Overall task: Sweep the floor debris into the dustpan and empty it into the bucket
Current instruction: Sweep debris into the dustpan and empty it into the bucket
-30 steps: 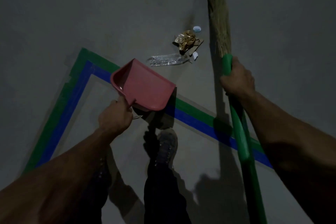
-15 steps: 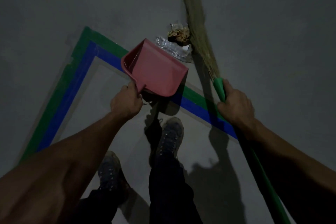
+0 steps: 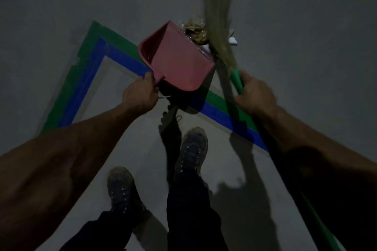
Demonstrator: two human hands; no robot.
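My left hand (image 3: 140, 94) grips the handle of a pink dustpan (image 3: 177, 61), which is tilted with its front lip against the floor debris (image 3: 195, 30). The debris is a crumpled brown wrapper, clear plastic and white scraps (image 3: 233, 40), bunched between the pan's lip and the broom. My right hand (image 3: 255, 96) grips the green handle of the broom (image 3: 236, 79). Its straw bristles (image 3: 218, 12) are blurred and press on the debris from the right. No bucket is in view.
Green and blue tape lines (image 3: 89, 67) mark a corner on the grey concrete floor (image 3: 61, 6). My two shoes, the left (image 3: 120, 187) and the right (image 3: 193, 146), stand inside the taped area below the dustpan. Dark shadows fall to the right of my legs.
The dustpan moved forward to the debris and its lip now meets it. The broom swung left, pushing the wrapper and plastic against the pan. The view shifted closer.
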